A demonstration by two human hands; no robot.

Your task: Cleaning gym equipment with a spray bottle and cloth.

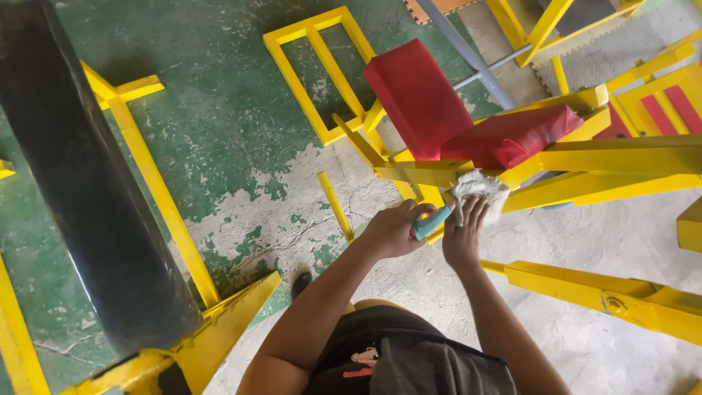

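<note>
Gym floor, worn green paint. Left hand (393,229) grips teal tool (431,222); right hand (463,234) presses white rag (479,189) on yellow frame (585,157). Wiping underway; finished portion unclear.

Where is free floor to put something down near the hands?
Bare grey floor lies between the upper and lower yellow beam. Green floor left of the ladder-like frame is free. It is crowded around the red pads.
</note>
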